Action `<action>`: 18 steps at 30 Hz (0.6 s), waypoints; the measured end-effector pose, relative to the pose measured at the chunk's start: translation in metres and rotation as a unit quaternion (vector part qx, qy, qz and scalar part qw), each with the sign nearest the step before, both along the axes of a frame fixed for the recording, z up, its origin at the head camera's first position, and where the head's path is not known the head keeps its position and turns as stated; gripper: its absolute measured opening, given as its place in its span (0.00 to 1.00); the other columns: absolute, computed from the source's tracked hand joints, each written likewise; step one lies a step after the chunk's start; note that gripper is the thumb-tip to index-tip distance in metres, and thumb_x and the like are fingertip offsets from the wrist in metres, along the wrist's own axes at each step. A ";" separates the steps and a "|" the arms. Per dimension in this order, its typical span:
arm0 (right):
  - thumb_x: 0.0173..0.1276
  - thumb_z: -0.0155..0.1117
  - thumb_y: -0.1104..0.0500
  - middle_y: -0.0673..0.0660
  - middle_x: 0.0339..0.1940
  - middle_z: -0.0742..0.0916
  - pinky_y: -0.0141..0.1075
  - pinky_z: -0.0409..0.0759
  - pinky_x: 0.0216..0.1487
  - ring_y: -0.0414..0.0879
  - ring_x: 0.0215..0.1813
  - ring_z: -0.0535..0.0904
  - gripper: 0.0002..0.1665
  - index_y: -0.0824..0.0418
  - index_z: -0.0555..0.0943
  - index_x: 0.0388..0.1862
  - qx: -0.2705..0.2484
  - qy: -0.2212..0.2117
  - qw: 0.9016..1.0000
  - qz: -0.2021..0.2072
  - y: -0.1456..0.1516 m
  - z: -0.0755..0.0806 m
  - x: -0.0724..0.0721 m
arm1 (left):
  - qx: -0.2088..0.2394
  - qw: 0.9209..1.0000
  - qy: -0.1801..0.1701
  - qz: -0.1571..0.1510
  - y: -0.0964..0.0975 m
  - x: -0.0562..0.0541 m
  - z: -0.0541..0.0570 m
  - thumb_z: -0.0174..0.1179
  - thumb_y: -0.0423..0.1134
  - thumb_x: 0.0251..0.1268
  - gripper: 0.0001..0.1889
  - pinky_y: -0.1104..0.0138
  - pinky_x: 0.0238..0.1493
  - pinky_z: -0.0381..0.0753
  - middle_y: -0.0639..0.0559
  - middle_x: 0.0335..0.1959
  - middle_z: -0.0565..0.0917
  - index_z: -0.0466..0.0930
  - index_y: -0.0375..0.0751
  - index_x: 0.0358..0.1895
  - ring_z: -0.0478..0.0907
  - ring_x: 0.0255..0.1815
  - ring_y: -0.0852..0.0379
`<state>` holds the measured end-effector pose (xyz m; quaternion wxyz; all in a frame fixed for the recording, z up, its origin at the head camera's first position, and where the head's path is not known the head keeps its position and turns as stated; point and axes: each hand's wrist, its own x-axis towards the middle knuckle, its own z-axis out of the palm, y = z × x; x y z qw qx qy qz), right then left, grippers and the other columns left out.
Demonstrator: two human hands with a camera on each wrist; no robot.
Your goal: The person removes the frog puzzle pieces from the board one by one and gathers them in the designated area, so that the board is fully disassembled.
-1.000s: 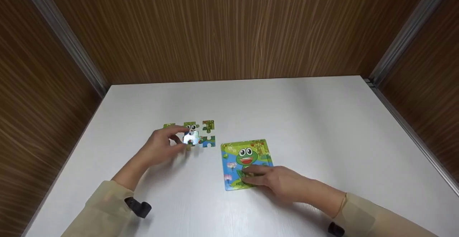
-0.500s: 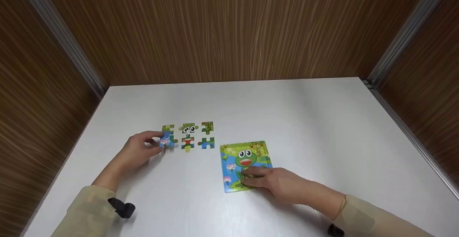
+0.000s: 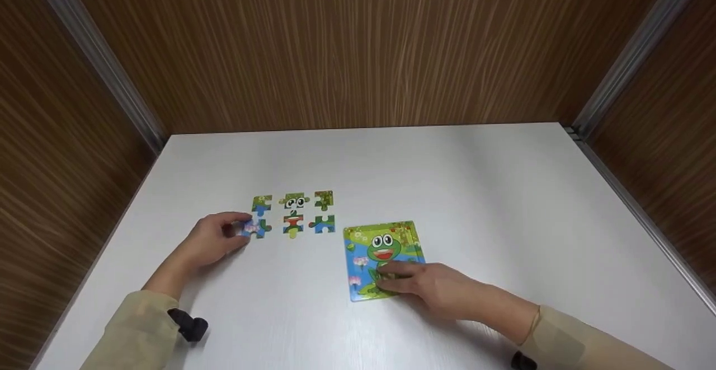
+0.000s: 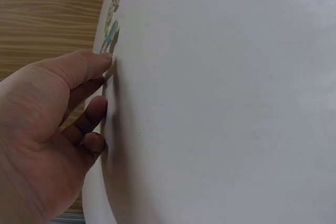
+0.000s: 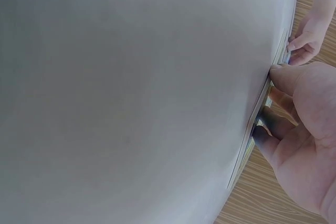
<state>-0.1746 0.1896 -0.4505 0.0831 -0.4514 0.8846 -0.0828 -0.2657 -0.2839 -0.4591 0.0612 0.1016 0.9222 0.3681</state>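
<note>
Board (image 3: 384,250): green frog print, red mouth, blue-and-green background, pink flower motifs. 6 puzzle pieces (image 3: 293,223): green, blue; white-and-black eyes on 1, red mouth on another. Table (image 3: 481,191) white. Wall (image 3: 358,51) brown, streaked wood grain. Sleeves (image 3: 131,325) beige.

White tabletop (image 3: 503,202); brown wood-grain wall (image 3: 358,51) behind, similar side panels (image 3: 56,163), grey metal strips (image 3: 99,54) along corners.

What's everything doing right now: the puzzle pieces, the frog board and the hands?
Flower piece: picture side up, near left corner of the group.
Other five pieces: picture side up, gaps between their columns.
Frog board: picture side up, partly covered.
Left hand: holding the flower piece's edges.
Right hand: resting on the frog board.
</note>
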 end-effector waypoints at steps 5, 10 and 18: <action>0.83 0.59 0.62 0.49 0.79 0.74 0.46 0.80 0.66 0.47 0.76 0.73 0.29 0.45 0.75 0.79 -0.002 -0.011 1.000 -0.005 0.000 0.000 0.001 | -0.007 1.000 0.007 -0.001 0.002 -0.002 -0.003 0.70 0.34 0.69 0.24 0.60 0.42 0.71 0.45 0.41 0.80 0.82 0.37 0.67 0.71 0.41 0.50; 0.83 0.59 0.61 0.50 0.78 0.76 0.46 0.80 0.66 0.46 0.76 0.73 0.27 0.46 0.77 0.78 -0.013 -0.006 1.000 -0.004 0.001 0.000 0.002 | -0.004 1.000 0.002 -0.007 0.002 -0.003 -0.002 0.70 0.34 0.69 0.23 0.58 0.48 0.71 0.41 0.55 0.82 0.82 0.37 0.66 0.72 0.47 0.48; 0.83 0.59 0.61 0.50 0.78 0.76 0.47 0.79 0.67 0.46 0.77 0.72 0.27 0.46 0.77 0.78 -0.018 -0.009 1.000 -0.005 0.000 0.002 0.002 | 0.003 1.000 -0.002 -0.019 0.004 -0.003 0.000 0.70 0.33 0.68 0.19 0.60 0.50 0.71 0.43 0.62 0.80 0.85 0.38 0.61 0.72 0.49 0.47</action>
